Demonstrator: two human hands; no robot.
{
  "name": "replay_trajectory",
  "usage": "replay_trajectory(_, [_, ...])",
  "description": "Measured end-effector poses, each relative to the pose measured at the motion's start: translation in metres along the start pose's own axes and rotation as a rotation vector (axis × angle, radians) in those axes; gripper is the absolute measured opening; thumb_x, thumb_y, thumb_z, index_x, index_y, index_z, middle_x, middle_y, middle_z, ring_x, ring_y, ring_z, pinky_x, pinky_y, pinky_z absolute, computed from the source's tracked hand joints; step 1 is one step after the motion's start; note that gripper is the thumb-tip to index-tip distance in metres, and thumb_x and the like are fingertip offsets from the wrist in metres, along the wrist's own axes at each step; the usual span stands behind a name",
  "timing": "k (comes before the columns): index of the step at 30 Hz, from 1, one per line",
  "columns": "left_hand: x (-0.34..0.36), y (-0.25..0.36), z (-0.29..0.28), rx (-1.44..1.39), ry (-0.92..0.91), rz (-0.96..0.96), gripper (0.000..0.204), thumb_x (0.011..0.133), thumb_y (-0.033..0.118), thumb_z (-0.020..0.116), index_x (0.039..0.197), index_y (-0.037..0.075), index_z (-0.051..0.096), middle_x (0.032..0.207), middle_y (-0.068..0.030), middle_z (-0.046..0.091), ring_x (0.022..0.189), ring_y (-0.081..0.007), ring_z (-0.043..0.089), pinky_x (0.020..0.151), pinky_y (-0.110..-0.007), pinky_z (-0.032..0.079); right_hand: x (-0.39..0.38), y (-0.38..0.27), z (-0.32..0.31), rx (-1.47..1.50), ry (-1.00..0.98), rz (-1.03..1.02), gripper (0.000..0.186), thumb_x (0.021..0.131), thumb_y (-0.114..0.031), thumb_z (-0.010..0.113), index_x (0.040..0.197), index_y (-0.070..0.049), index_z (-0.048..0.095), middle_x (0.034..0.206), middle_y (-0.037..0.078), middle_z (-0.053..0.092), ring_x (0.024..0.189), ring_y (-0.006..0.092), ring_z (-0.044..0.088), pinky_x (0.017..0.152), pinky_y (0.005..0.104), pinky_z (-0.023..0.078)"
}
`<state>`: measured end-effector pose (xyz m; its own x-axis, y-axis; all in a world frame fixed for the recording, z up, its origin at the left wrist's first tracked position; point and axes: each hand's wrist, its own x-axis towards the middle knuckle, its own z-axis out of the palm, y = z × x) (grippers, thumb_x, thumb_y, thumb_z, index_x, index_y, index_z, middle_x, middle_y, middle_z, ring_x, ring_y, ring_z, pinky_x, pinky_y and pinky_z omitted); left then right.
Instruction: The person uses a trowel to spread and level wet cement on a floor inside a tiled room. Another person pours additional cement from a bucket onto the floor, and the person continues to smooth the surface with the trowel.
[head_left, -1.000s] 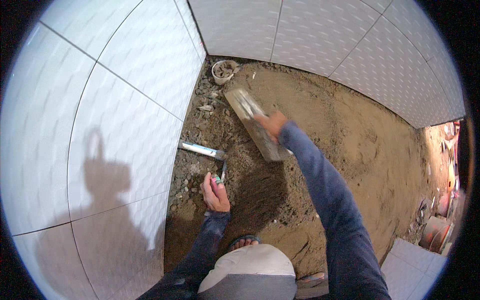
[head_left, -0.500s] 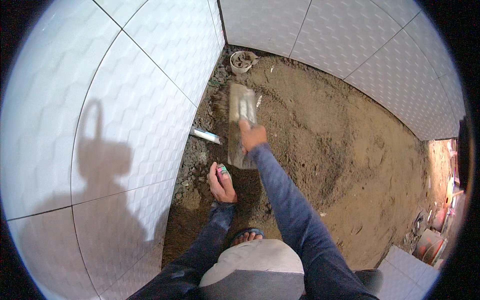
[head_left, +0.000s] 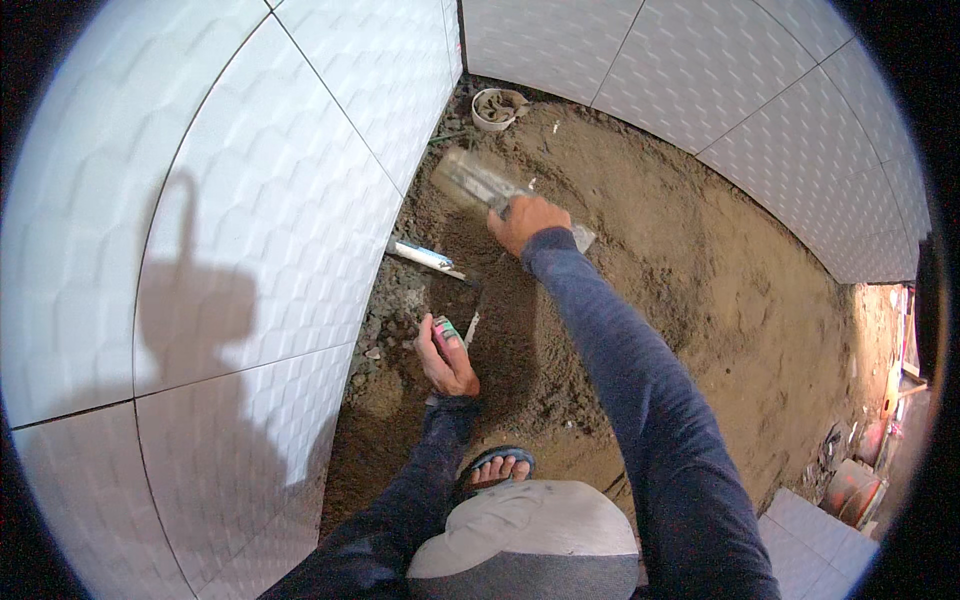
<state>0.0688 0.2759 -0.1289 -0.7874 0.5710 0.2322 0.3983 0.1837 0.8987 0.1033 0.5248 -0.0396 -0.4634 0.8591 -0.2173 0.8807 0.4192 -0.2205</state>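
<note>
While resting a sandalled foot (head_left: 503, 463) on the brown sand (head_left: 720, 370), holds a small pink-and-green object (head_left: 447, 328) in the curled left hand (head_left: 448, 364), just ahead of that foot. Next, has a white pipe (head_left: 425, 257) jutting from the base of the left tiled wall (head_left: 300, 140). Farther out, grips a blurred flat trowel (head_left: 463, 183) in the closed right hand (head_left: 533, 222), over the sand. Beyond, can see a white tub (head_left: 489, 110) near the corner with the far tiled wall (head_left: 650, 85).
</note>
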Motion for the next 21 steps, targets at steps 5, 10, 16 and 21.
replay_trajectory(5, [0.000, 0.001, -0.005, 0.039, 0.024, 0.014, 0.049, 0.102, 0.030, 0.043, 0.138, -0.004, 0.042, 0.134, -0.0234, 0.050, 0.122, -0.0360, 0.050, 0.104, -0.043, 0.038, -0.030, 0.027, -0.006, -0.013, 0.069, 0.155, 0.053, 0.088, -0.056, 0.053, 0.105, -0.008, 0.068, 0.094, 0.022, 0.070, 0.087, 0.0383, 0.069, 0.075, 0.0524, 0.054])
replay_trajectory(10, [-0.002, 0.006, -0.005, -0.012, -0.025, -0.036, 0.048, 0.101, 0.028, 0.043, 0.137, -0.004, 0.043, 0.135, -0.0223, 0.050, 0.123, -0.0359, 0.050, 0.105, -0.043, 0.037, -0.077, 0.162, -0.028, -0.091, 0.268, 0.562, 0.056, 0.091, -0.061, 0.047, 0.113, -0.012, 0.062, 0.096, 0.024, 0.069, 0.088, 0.0429, 0.067, 0.076, 0.0543, 0.052])
replay_trajectory(16, [0.001, 0.007, -0.012, -0.009, 0.029, -0.035, 0.046, 0.101, 0.027, 0.040, 0.135, -0.005, 0.045, 0.132, -0.0225, 0.052, 0.120, -0.0358, 0.051, 0.105, -0.043, 0.037, -0.120, 0.144, 0.020, 0.058, 0.253, 0.466, 0.060, 0.092, -0.060, 0.046, 0.112, -0.006, 0.063, 0.100, 0.027, 0.068, 0.096, 0.0455, 0.065, 0.084, 0.0545, 0.050])
replay_trajectory(21, [-0.018, 0.015, -0.045, -0.118, -0.029, -0.035, 0.053, 0.101, 0.034, 0.041, 0.138, -0.003, 0.043, 0.133, -0.0169, 0.050, 0.113, -0.0249, 0.054, 0.096, -0.036, 0.045, -0.145, 0.103, 0.037, 0.114, 0.170, 0.366, 0.054, 0.091, -0.056, 0.050, 0.107, -0.006, 0.064, 0.095, 0.026, 0.068, 0.092, 0.0452, 0.065, 0.082, 0.0551, 0.051])
